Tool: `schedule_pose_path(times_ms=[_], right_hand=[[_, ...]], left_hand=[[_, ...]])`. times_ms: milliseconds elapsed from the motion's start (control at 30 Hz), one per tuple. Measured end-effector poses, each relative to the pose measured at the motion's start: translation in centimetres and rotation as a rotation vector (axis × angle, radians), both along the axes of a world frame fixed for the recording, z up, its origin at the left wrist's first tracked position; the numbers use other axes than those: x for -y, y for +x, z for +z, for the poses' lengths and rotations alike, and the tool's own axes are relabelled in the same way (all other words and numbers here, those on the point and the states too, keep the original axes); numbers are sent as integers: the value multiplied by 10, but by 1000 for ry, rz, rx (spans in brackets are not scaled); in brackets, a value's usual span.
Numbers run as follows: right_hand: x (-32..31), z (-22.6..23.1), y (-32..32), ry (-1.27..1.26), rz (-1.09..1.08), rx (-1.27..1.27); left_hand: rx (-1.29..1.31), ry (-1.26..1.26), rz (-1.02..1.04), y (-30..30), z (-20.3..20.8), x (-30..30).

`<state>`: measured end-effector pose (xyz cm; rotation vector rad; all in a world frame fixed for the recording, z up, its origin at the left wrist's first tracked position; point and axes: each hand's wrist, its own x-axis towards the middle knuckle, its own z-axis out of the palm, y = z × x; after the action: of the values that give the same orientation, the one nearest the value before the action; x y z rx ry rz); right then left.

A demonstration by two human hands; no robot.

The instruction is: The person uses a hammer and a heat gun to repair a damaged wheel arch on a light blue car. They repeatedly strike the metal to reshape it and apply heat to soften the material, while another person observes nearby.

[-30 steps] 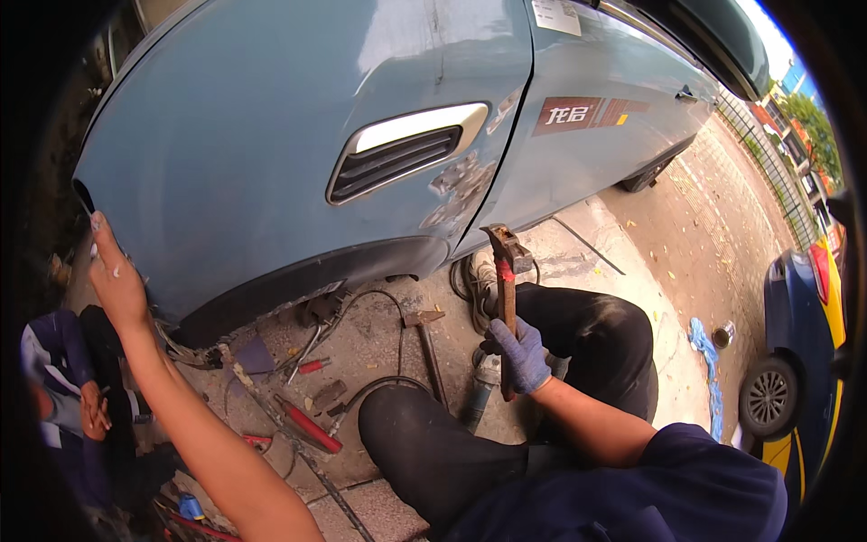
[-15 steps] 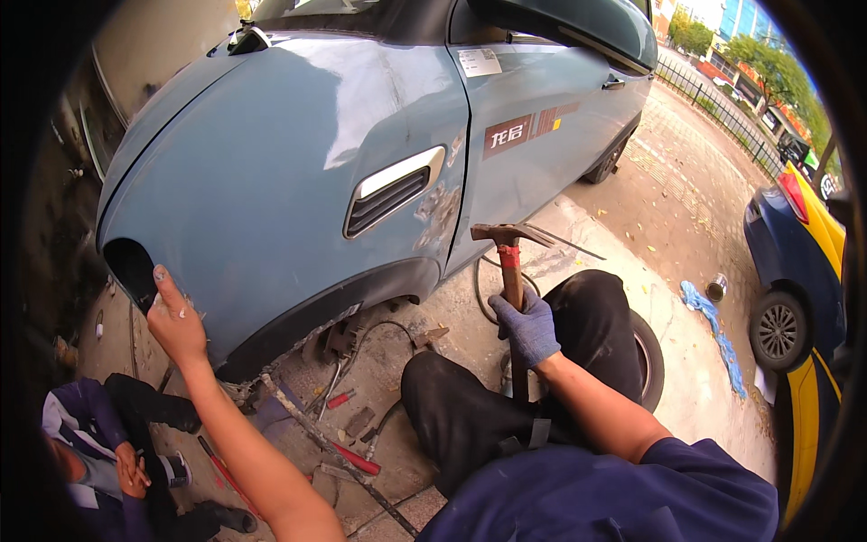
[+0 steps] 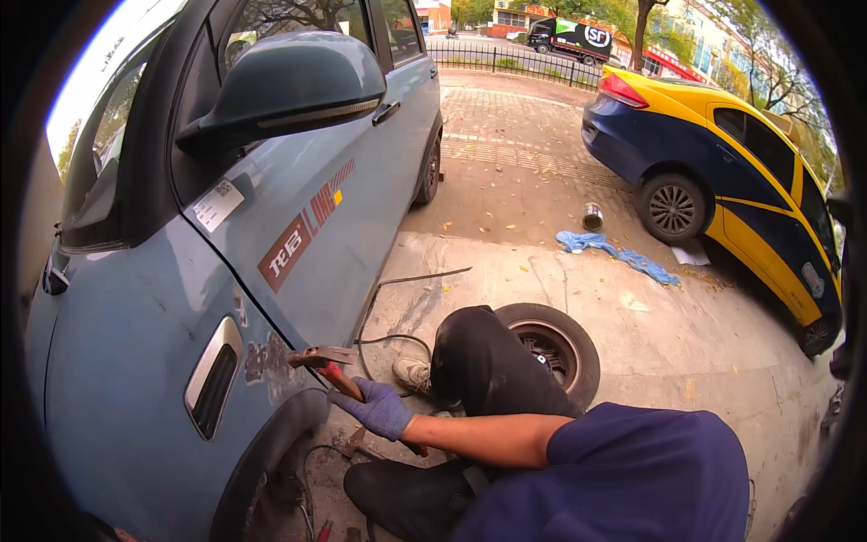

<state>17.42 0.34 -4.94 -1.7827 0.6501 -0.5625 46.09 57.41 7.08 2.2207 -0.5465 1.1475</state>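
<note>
My right hand [image 3: 383, 414], in a blue-grey knit glove, is closed around the handle of a claw hammer [image 3: 336, 372]. The wooden handle has red wrapping below the rusty steel head. Level with the wheel arch, the head appears in front of the scraped, bare-metal patch [image 3: 265, 358] on the blue-grey car's front fender [image 3: 135, 361]; whether it touches the panel I cannot tell. A silver-rimmed side vent [image 3: 215, 378] sits left of the patch. My left hand is out of view.
The door mirror [image 3: 298, 86] juts out above. A loose wheel [image 3: 578, 352] lies beside my knee, and a black cable [image 3: 397, 338] runs on the concrete. Farther right are a tin can [image 3: 592, 217], a blue cloth [image 3: 623, 256] and a yellow-and-blue car [image 3: 722, 181].
The view has swung right. My right hand has brought the hammer left, nearer the car's scraped fender. My left hand, earlier at the headlight opening, has gone from view.
</note>
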Motion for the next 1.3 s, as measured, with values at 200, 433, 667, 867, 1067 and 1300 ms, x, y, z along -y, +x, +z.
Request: schedule_pose_path(times_ms=[200, 433, 667, 867, 1067, 1300], right_hand=[[-2, -1, 11, -24, 20, 85], [-10, -3, 42, 7, 12, 197], [-11, -14, 61, -142, -10, 526], [-20, -9, 84, 14, 48, 332], [-23, -4, 87, 154, 71, 572], [-20, -1, 96, 228, 17, 549]], left_hand=[[-54, -117, 80, -44, 20, 33], [-270, -328, 176, -77, 56, 83], [-273, -349, 186, -76, 48, 72], [-87, -311, 137, -79, 50, 86], [-186, -392, 124, -86, 56, 94], [-119, -373, 163, -85, 57, 100]])
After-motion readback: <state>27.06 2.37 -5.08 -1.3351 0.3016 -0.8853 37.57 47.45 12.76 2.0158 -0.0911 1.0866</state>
